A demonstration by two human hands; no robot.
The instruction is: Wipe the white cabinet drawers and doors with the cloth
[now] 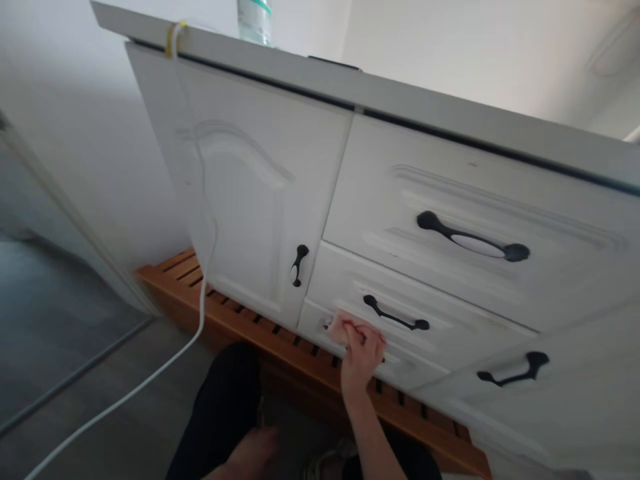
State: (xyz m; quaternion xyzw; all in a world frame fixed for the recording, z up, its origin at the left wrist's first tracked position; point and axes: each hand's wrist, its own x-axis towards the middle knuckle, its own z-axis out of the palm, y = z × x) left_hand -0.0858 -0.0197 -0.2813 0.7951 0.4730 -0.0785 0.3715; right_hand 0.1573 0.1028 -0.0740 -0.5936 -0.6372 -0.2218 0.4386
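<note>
My right hand (361, 353) is closed on a pink cloth (345, 325), which it presses against the front of the lower drawers of a white cabinet (260, 220). The cloth lies just below and left of the dark handle (396, 315) of the middle drawer, and it partly covers the bottom drawer's front. My left hand (255, 450) is low in the view beside my dark-clothed knee, away from the cabinet. It is smeared by motion, so its fingers cannot be made out.
A slatted wooden bench (240, 320) runs along the cabinet's foot. A white cable (201, 307) hangs from the cabinet top and trails to the lower left. A clear bottle (255, 23) stands on the top. Other dark handles (473, 241) stick out.
</note>
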